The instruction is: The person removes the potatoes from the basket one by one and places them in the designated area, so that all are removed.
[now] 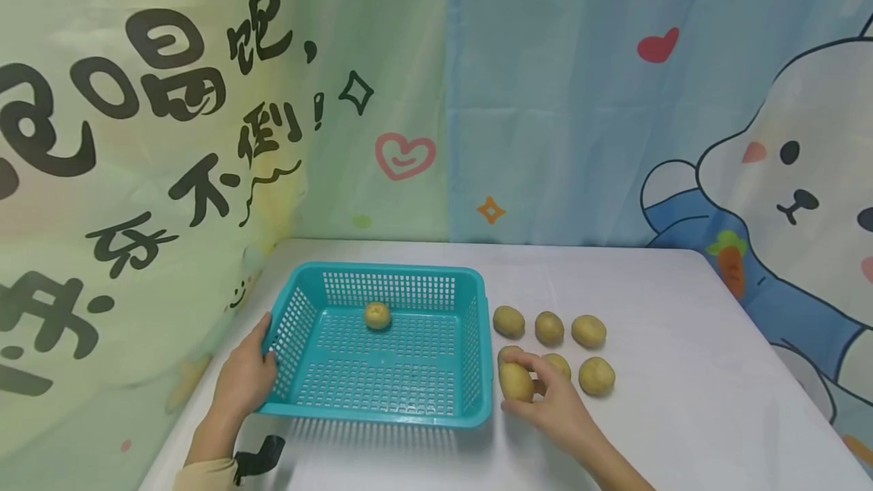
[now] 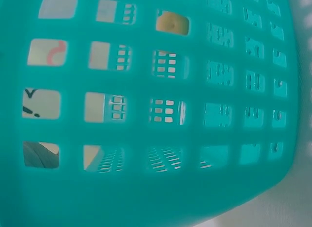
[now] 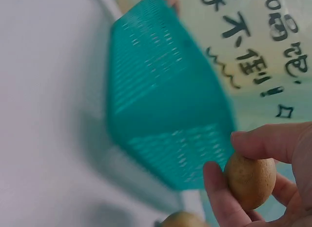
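Note:
My left hand (image 1: 247,373) grips the left side of a turquoise plastic basket (image 1: 382,419) with perforated walls. The left wrist view is filled by the basket's slotted side wall (image 2: 136,193). Inside the basket lies one potato (image 1: 377,316), toward the back. To the right of the basket, my right hand (image 1: 549,408) holds another potato (image 1: 515,383) between thumb and fingers. That held potato (image 3: 250,180) shows plainly in the right wrist view, beside the basket's end. Several more potatoes (image 1: 589,332) sit in two rough rows around the right hand; some are partly hidden by it.
A white-covered table (image 1: 696,400) carries everything. Behind it hangs a printed cloth backdrop (image 1: 546,97) with hearts and a cartoon bear, and another with black lettering runs along the left. A black strap-like piece (image 1: 259,456) shows near my left wrist.

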Tool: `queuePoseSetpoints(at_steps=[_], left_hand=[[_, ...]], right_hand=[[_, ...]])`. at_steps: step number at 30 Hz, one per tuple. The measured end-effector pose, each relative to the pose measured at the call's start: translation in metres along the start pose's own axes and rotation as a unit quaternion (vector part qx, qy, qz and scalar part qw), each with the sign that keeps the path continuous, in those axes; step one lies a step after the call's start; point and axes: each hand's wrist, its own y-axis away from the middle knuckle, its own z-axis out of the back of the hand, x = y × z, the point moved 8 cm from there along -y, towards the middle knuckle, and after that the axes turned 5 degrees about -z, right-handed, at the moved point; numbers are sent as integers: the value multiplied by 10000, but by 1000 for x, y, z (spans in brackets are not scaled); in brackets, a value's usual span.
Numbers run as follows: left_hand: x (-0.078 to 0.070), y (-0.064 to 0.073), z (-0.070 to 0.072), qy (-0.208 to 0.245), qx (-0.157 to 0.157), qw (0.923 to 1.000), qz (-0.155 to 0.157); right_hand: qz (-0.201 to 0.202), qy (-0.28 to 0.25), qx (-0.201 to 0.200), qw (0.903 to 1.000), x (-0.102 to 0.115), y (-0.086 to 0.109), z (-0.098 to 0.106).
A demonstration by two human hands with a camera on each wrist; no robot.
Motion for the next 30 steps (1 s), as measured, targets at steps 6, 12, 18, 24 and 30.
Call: queuePoseSetpoints(at_steps=[6,12,18,24,30], left_hand=[[0,-1,0,-10,33,10000,17],[0,0,0,0,26,10000,64],[-1,0,0,-7,23,10000,70],[-1,0,1,2,28,10000,82],[-1,0,0,-16,28,10000,64]], right_hand=[[290,934,-203,9950,-22,6,-8],[475,1167,-322,9915,-36,8,-11],[351,1554,-465,9861,-52,8,-6],[300,1725,-506,9833,-60,7,-1],[293,1838,-537,9811,-62,5,-1]])
